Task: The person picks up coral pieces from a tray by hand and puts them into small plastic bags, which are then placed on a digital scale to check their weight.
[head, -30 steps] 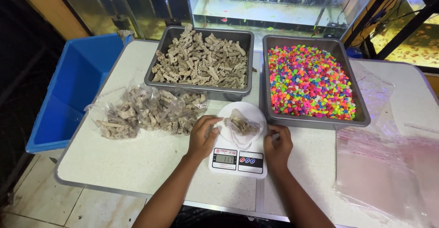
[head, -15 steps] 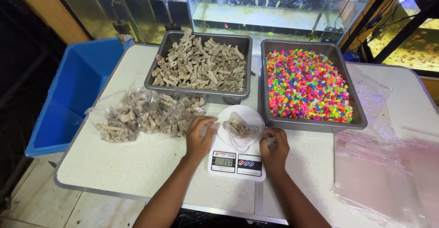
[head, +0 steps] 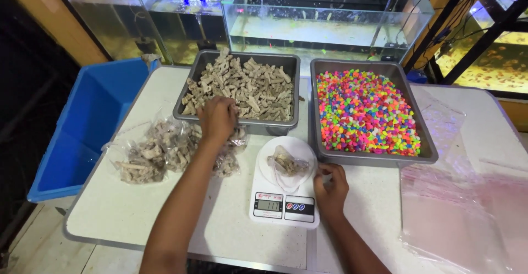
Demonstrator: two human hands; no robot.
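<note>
Reaching w/ our left hand (head: pixel 217 119), fingers curled over the near edge of the tray of beige ceramic pieces (head: pixel 242 84); can't tell if pinching. Right hand (head: pixel 331 186), loosely curled, rests beside the scale (head: pixel 285 202), bag (head: pixel 287 165) on top.

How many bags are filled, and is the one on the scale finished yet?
Done: several filled bags lie left of the scale. In hand: a part-filled bag sits on the scale; the left hand reaches into the tray of grey pieces, the right hand rests beside the scale. Left: empty bags wait at right.
</note>
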